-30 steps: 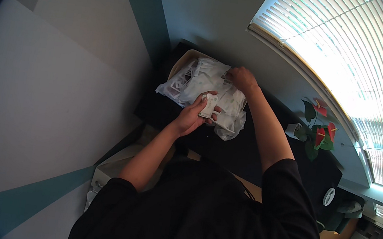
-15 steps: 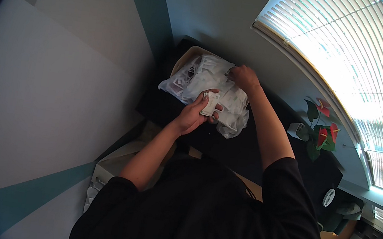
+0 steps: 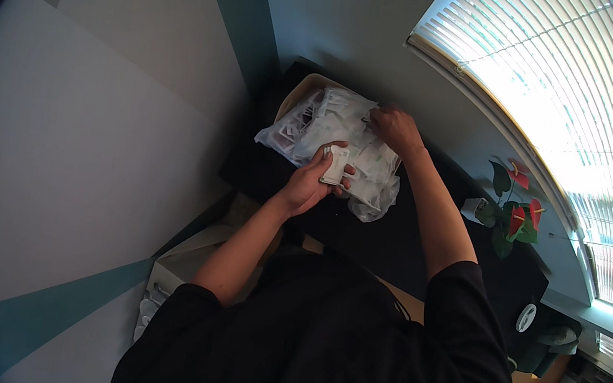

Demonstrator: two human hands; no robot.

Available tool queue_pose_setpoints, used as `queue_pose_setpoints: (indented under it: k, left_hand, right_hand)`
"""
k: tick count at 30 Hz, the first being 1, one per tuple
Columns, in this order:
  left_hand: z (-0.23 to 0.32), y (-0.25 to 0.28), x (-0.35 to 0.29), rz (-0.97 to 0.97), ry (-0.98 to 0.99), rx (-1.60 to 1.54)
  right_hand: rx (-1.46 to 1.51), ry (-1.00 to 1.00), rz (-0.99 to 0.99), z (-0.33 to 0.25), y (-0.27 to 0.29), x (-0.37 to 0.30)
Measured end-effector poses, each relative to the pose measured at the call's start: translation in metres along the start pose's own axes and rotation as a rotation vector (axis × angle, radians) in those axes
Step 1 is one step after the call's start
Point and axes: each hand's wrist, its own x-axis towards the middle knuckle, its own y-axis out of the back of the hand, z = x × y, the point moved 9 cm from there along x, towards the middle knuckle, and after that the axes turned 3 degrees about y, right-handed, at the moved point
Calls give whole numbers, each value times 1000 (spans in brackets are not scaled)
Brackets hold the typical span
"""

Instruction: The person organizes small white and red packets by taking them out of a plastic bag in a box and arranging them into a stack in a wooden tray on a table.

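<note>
A small stack of flat white packets (image 3: 335, 166) lies in my left hand (image 3: 309, 184), its fingers closed round the edges. Behind it, a clear plastic bag (image 3: 274, 139) full of white packets (image 3: 342, 111) bulges over a beige bin (image 3: 292, 100). My right hand (image 3: 398, 130) is at the bag's far right side. Its fingers are bent and pressed together at the packets there. What they pinch, if anything, is too small to make out.
The bin stands on a black table (image 3: 370, 240) against the wall. To the right are a potted plant with red flowers (image 3: 517, 218) and a round white object (image 3: 527, 317). A window with blinds (image 3: 545, 83) is at the upper right.
My right hand has shifted slightly to the right along the bag's far side. My left hand keeps its hold on the packets, almost in the same place.
</note>
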Motion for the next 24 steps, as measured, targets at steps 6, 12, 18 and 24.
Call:
queue_pose_setpoints:
  k: [6, 12, 18, 24]
  left_hand:
    - [-3, 8, 14, 47, -11, -36]
    - [8, 4, 22, 113, -25, -57]
    - [10, -17, 28, 36, 28, -83]
    - [-8, -14, 21, -34, 98, -47]
  right_hand:
    - [190, -24, 176, -9, 51, -24]
    - [643, -287, 151, -24, 99, -39]
    - [804, -236, 6, -60, 85, -56]
    - [809, -177, -49, -84, 65, -52]
